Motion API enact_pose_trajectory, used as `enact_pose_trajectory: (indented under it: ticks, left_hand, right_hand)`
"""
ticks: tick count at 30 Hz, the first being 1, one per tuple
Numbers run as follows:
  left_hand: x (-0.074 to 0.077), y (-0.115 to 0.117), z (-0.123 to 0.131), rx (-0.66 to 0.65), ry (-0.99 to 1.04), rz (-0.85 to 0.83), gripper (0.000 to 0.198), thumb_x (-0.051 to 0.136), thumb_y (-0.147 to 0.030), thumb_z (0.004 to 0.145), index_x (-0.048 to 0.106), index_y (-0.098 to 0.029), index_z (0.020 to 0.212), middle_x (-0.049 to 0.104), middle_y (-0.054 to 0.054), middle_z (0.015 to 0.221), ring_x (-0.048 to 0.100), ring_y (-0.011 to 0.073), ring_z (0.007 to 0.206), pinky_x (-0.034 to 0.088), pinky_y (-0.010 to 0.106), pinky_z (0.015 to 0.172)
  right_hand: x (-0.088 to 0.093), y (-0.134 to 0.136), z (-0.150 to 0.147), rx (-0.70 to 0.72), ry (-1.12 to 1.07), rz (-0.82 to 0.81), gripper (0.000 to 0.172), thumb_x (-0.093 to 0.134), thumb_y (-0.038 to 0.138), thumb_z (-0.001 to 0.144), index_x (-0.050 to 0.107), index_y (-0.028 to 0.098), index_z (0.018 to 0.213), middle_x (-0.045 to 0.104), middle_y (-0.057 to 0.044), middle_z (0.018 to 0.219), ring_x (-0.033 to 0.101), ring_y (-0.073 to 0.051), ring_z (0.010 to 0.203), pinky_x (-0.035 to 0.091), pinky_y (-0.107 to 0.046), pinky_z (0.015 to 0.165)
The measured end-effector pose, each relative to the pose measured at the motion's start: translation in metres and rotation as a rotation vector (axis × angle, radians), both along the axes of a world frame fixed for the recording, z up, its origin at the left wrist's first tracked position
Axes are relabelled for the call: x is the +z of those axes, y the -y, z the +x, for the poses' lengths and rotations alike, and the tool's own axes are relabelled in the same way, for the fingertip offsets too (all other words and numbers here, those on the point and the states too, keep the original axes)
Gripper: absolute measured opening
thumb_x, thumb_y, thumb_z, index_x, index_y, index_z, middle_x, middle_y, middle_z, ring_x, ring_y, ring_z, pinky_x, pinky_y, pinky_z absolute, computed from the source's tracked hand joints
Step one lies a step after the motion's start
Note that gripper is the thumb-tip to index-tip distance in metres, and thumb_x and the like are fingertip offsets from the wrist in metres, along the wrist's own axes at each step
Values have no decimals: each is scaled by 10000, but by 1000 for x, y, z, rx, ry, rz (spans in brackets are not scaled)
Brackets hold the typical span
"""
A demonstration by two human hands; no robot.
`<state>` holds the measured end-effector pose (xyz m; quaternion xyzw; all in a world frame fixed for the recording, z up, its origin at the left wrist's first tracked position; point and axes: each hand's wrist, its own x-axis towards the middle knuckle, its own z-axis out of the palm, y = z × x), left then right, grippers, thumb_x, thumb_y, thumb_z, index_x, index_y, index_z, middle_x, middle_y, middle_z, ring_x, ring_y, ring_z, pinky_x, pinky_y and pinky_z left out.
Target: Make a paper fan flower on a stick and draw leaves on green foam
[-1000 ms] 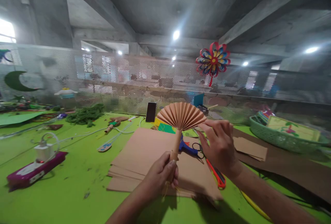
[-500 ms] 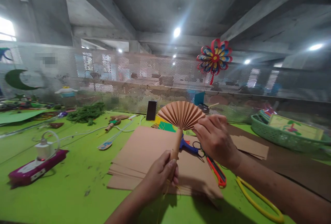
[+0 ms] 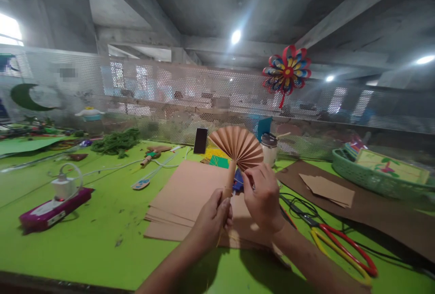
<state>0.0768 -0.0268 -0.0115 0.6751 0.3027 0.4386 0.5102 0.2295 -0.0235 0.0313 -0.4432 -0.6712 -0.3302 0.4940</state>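
Note:
Upright in front of me is a pleated brown paper fan (image 3: 238, 146), spread in a wide arc on a rolled-paper handle (image 3: 230, 177). My left hand (image 3: 214, 212) is closed round the lower part of that handle. Thin yellow thread (image 3: 219, 238) hangs below my left fingers. Just right of the handle, under the fan's right edge, my right hand (image 3: 263, 196) is closed in a pinch; what its fingertips hold is too small to make out. Beneath both hands lies a stack of brown paper sheets (image 3: 183, 194). A blue tool (image 3: 239, 180) shows partly behind my right hand.
Scissors (image 3: 317, 226) with red and yellow handles lie right of my right forearm. Farther right are brown card pieces (image 3: 328, 190) and a green basket (image 3: 367, 178). A phone (image 3: 200, 141) and a lidded jar (image 3: 269, 149) stand behind. A purple power strip (image 3: 56, 210) sits left.
My right hand has moved left and down from the fan's right edge toward the handle. The scissors and jar have come into fuller view. My left hand keeps its hold.

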Motion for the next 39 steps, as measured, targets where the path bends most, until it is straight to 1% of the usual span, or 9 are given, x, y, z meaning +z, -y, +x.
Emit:
enact_pose_trajectory:
  ticks: [4,8,11,16,20,22,29,39]
  left_hand:
    - [1,-2,-3,63,-20,59,265,406,-457,940,425,-197,893,526,-21,703,545,139,609,440,273,600]
    - [6,0,-6,92,-38,90,217,411,-403,943,447,-199,875,548,-19,665,522,143,597,398,265,598]
    - [9,2,-7,96,-51,96,203,431,-386,939,484,-194,901,585,-10,659,501,149,597,378,266,605]
    - [5,-2,-5,77,-58,82,204,439,-394,931,482,-199,887,587,-12,666,530,153,605,403,264,613]
    - [1,-6,-4,34,-57,72,246,429,-432,930,480,-195,892,560,-17,684,573,153,604,444,270,604]
    - [1,-5,-4,16,-59,72,257,421,-439,932,482,-192,900,550,-23,679,573,147,580,442,265,581]
    - [6,-2,-5,-12,-67,73,223,434,-396,927,489,-190,861,552,-19,683,565,137,573,442,255,576]
    - [11,1,-5,-20,-24,52,251,497,-419,902,518,-174,852,560,-16,659,544,136,594,418,254,598]
  right_hand:
    - [-3,-3,-16,33,-94,-2,215,473,125,941,518,209,749,551,-61,709,464,-235,738,371,-361,657]
    - [-2,-1,-21,63,-137,-36,218,467,138,941,530,214,747,558,-63,706,460,-239,736,371,-369,662]
    - [-1,2,-21,78,-184,-83,218,487,148,931,533,214,728,560,-61,702,467,-240,737,377,-372,674]
    - [-6,-1,-25,106,-337,-176,194,528,161,887,555,209,701,580,-50,689,509,-227,714,403,-354,655]
    - [-15,-3,-30,150,-491,-229,146,526,185,870,598,192,744,624,-40,676,558,-200,647,438,-317,595]
    - [-17,-2,-31,172,-531,-242,150,520,196,871,611,190,752,636,-37,681,574,-195,648,453,-308,597]
    - [-16,7,-28,194,-536,-247,149,510,196,870,607,191,757,621,-46,718,565,-205,697,451,-328,655]
    - [-15,14,-29,198,-495,-235,164,477,194,899,603,194,795,612,-56,760,545,-215,742,435,-353,692]
